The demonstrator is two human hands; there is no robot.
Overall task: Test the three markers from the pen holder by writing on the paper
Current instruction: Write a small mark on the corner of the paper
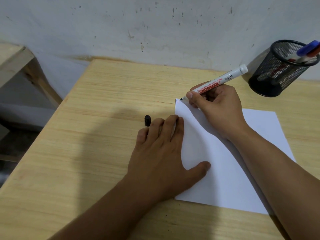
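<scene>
Forearms are framing the paper (242, 170), which is being pinned flat on the table (103, 101) by the left hand (161, 149), fingers spread straight. At its far-left corner the black marker (216, 82) is being gripped by the right hand (216, 104), fingers curled around the barrel, tip at the sheet, long axis rising back-right toward the pen holder (280, 70). Its cap (147, 120) is lying just beyond the left fingertips, so that hand is judged nearer for recapping.
</scene>
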